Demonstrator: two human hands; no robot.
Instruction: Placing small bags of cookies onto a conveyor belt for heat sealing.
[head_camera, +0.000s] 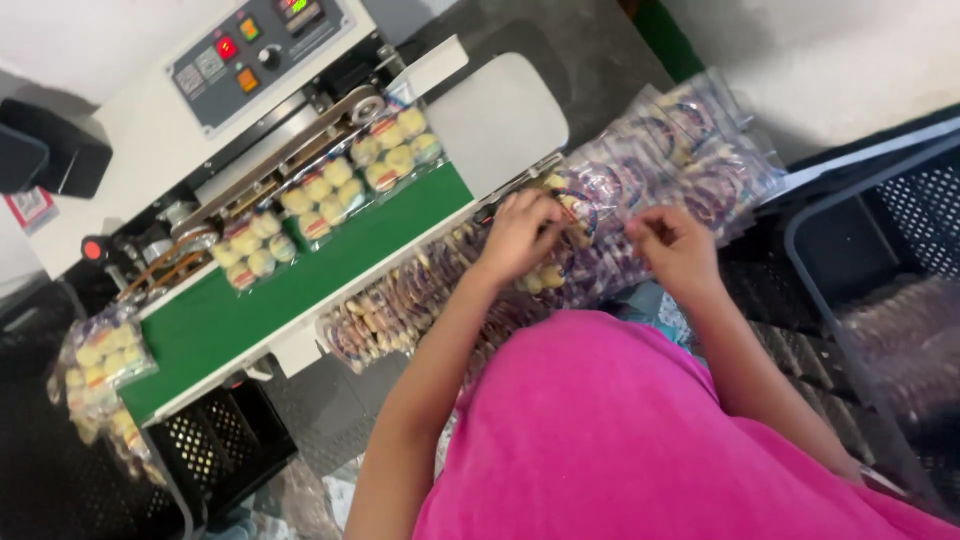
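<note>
- The sealing machine (250, 110) sits up and to the left of my hands, and its green belt (300, 270) runs along just beside my left forearm. I count three clear packets of pale round biscuits (320, 190) riding it under the sealing band. I judge that a packet set down crooked could jam or seal badly at the mouth.
- The dark crate (880, 250) stands to the right of my right hand, well apart. Its contents are too blurred for me to name, so I would not reach there without looking.
- The heap of filled clear packets (680, 150) lies directly beyond both hands and spreads away to the right. It looks loose and slippery to me; a tug at one packet could drag its neighbours off the counter (500, 120).
- A row of packets (400, 300) leans on edge below the belt, under my left forearm. I think a nudge from the elbow could topple them toward the floor.
- Sealed packets (95, 365) hang at the far left end of the belt, well away from my hands. They may pile up and spill if nobody clears them.
- My left hand (520, 235) is curled, fingers pinching a packet (575, 215) at the near edge of the heap.
- My right hand (672, 240) is also curled, fingertips on the plastic just beside the left; whether it truly grips I cannot tell. An open packet held unevenly between the two could shed biscuits.
</note>
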